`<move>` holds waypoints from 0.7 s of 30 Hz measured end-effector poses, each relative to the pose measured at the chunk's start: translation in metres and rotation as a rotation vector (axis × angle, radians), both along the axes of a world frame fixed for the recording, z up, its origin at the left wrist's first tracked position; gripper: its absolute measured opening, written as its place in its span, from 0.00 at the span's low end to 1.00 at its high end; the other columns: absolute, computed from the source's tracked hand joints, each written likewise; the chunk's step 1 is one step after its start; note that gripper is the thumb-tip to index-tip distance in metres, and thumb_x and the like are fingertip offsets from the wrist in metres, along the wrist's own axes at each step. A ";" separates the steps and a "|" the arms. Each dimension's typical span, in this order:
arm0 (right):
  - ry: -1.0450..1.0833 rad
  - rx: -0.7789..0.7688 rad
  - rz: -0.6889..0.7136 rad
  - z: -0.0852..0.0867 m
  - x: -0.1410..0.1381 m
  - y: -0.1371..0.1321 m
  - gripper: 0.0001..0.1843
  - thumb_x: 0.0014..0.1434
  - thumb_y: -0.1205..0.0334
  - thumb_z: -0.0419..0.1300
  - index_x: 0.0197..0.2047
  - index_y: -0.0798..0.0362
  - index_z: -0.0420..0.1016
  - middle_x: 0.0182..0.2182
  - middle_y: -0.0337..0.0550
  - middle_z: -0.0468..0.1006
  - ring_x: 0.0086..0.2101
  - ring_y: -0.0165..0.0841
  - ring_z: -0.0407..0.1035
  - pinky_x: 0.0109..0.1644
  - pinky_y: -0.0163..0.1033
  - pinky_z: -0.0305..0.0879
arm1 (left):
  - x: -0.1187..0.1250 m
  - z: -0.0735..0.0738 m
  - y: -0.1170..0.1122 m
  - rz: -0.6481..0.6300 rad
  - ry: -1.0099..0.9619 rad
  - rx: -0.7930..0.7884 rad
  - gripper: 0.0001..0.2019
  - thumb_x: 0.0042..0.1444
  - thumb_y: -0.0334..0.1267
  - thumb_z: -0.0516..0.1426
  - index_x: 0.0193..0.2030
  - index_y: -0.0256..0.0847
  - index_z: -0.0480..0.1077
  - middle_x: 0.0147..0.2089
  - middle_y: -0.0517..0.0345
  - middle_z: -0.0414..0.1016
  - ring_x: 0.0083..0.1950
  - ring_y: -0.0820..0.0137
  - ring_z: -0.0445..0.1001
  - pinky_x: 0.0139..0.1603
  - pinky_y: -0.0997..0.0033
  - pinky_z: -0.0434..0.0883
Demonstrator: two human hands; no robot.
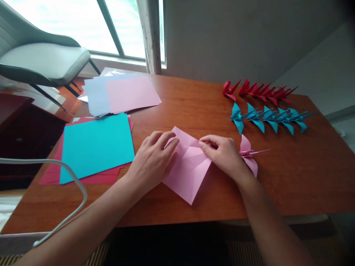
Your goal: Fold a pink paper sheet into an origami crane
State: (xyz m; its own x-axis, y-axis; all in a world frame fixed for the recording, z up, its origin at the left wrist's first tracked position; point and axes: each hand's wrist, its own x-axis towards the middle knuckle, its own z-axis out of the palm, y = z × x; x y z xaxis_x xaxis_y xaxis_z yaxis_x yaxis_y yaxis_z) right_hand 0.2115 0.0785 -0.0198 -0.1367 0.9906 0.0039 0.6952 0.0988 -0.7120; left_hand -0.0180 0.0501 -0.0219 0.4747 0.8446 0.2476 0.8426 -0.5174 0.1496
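Note:
A square sheet of pink origami paper, marked with fold creases, lies turned cornerwise near the table's front. My left hand is closed at its left edge, fingers curled over the paper, with the thumb hidden. At the upper right edge, my right hand pinches the sheet between thumb and fingers. Just beyond my right wrist sits a folded pink paper crane, partly covered by the hand.
Blue paper cranes and red paper cranes stand in rows at the back right. Teal paper tops red sheets on the left. Pink and pale sheets lie behind. A white cable loops over the wooden table.

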 end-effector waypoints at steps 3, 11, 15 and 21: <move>-0.060 0.001 -0.008 0.002 -0.003 0.000 0.06 0.59 0.61 0.63 0.34 0.50 0.82 0.24 0.38 0.80 0.28 0.34 0.74 0.34 0.38 0.63 | 0.000 -0.001 0.001 -0.009 0.041 -0.060 0.18 0.68 0.35 0.52 0.61 0.37 0.69 0.66 0.45 0.71 0.59 0.53 0.68 0.58 0.50 0.71; -0.065 0.064 -0.014 -0.001 -0.003 -0.010 0.07 0.55 0.61 0.68 0.39 0.49 0.80 0.34 0.41 0.85 0.35 0.38 0.78 0.39 0.40 0.68 | 0.003 0.003 0.000 0.035 0.194 -0.047 0.23 0.69 0.38 0.48 0.68 0.34 0.65 0.72 0.43 0.64 0.62 0.48 0.66 0.53 0.46 0.69; -0.127 0.126 0.030 -0.005 -0.002 -0.019 0.04 0.57 0.61 0.67 0.37 0.49 0.79 0.36 0.42 0.85 0.38 0.42 0.79 0.41 0.44 0.69 | 0.003 0.004 0.002 0.070 0.211 -0.047 0.26 0.67 0.41 0.49 0.69 0.34 0.63 0.71 0.40 0.63 0.63 0.47 0.65 0.53 0.45 0.69; -0.146 0.174 0.033 -0.009 0.002 -0.026 0.01 0.60 0.61 0.64 0.37 0.48 0.77 0.36 0.42 0.84 0.36 0.42 0.78 0.39 0.46 0.69 | 0.003 0.013 0.009 0.082 0.300 -0.045 0.27 0.68 0.47 0.50 0.69 0.35 0.62 0.67 0.39 0.66 0.59 0.49 0.68 0.48 0.51 0.71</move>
State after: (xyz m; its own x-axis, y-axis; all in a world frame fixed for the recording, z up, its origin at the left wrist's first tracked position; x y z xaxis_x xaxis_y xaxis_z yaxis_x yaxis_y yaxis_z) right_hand 0.2139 0.0527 -0.0289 -0.1809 0.9716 0.1524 0.7837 0.2360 -0.5745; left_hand -0.0154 0.0587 -0.0086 0.4505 0.8902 0.0682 0.8913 -0.4441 -0.0909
